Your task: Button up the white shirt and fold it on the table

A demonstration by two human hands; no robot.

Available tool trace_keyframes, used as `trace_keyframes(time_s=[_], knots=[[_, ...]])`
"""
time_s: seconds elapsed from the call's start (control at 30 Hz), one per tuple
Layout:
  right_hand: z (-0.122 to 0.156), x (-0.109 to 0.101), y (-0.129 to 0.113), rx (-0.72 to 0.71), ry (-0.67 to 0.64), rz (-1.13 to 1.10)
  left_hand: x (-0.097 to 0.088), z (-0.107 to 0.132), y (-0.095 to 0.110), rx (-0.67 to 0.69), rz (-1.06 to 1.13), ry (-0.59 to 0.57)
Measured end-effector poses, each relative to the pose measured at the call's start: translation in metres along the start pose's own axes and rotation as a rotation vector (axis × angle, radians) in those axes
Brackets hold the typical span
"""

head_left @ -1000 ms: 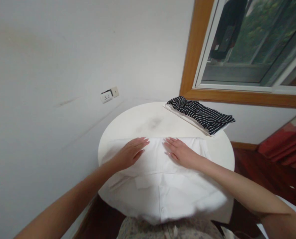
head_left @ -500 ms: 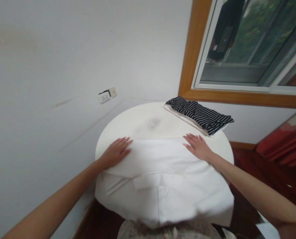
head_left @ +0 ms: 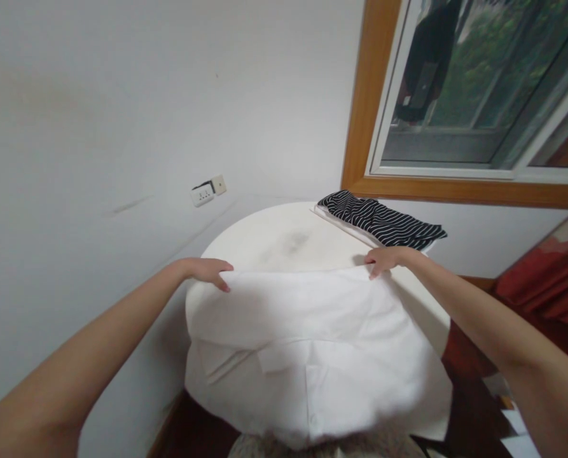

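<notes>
A white buttoned shirt (head_left: 293, 312) lies spread over the round table, its collar and button placket towards me and its near part hanging over the front edge. My left hand (head_left: 211, 271) pinches the far left corner of the shirt between thumb and fingers. At the far right corner, my right hand (head_left: 383, 258) grips the cloth the same way. The far edge is drawn fairly straight between both hands and looks slightly raised off the tabletop.
The white round table (head_left: 259, 232) stands against the wall. A folded black-and-white striped garment (head_left: 379, 219) lies at its back right, on top of something pale. A wall socket (head_left: 202, 194) is at the left, a wood-framed window at the right, and a red curtain (head_left: 546, 280) beyond.
Both hands were lying flat on the shirt's far corners. Now they are closed on its far edge, the left moved slightly left and the right slightly back.
</notes>
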State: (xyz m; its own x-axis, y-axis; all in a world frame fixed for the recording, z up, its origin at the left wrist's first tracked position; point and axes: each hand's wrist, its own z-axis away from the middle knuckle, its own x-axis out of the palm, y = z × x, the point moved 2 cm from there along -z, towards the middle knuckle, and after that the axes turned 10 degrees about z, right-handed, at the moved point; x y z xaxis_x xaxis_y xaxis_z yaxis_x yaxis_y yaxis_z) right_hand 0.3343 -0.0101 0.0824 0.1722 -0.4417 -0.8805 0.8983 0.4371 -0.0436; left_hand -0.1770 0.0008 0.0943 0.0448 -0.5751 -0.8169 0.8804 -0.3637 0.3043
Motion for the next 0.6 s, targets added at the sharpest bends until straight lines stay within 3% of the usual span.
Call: trace_keyframes(time_s=[0.07,0.13,0.33,0.6], knots=[[-0.002,-0.011,-0.001,0.025,0.022,0.018,-0.008,0.000,0.003,-0.024,0.067,-0.057],[-0.003,-0.021,0.001,0.025,0.107,0.071,-0.016,0.002,0.002,-0.064,0.108,-0.027],[-0.014,-0.037,0.010,0.137,0.468,0.211,-0.036,0.006,-0.014,-0.066,0.066,0.300],[-0.074,-0.048,0.005,0.396,0.707,0.289,-0.056,-0.064,-0.040,-0.144,0.094,0.709]])
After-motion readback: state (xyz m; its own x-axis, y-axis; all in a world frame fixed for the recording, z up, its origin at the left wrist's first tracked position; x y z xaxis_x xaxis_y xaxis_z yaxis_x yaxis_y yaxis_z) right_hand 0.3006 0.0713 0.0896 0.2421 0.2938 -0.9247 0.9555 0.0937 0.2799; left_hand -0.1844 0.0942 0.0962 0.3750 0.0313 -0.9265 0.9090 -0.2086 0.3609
